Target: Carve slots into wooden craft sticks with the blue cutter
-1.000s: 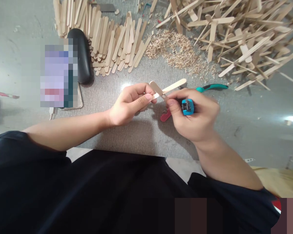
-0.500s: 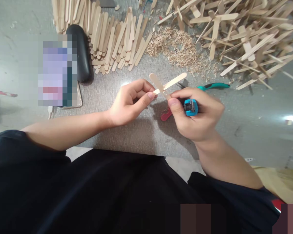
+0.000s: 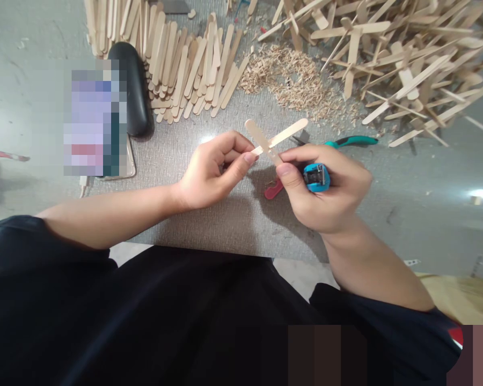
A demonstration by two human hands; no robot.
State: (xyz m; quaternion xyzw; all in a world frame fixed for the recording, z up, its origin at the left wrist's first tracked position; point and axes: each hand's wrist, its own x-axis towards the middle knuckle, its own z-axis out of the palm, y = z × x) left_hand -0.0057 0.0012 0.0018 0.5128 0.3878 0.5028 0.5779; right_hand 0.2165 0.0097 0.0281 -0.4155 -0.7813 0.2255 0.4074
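Two wooden craft sticks crossed in an X (image 3: 287, 133) are held up between my hands. My left hand (image 3: 221, 166) pinches the lower left end of one stick between thumb and fingers. With thumb and forefinger, my right hand (image 3: 326, 187) grips the lower end of the other stick. A blue tool (image 3: 319, 178) with a dark metal end sits in the palm of that same hand, mostly hidden by the fingers; its kind is not clear. Beneath the hands lies a red piece (image 3: 272, 191), partly covered. A teal-and-black handle (image 3: 354, 141) shows behind my right hand.
Loose craft sticks (image 3: 185, 69) lie in rows at the back left. Wood shavings (image 3: 290, 80) are heaped at the back middle, beside a pile of crossed sticks (image 3: 406, 75). A black case (image 3: 131, 91) and a blurred-out phone (image 3: 90, 123) with a cable are on the left.
The blue tool has turned slightly in my right hand, showing more of its metal end. Both hands and the crossed sticks stay almost where they were.
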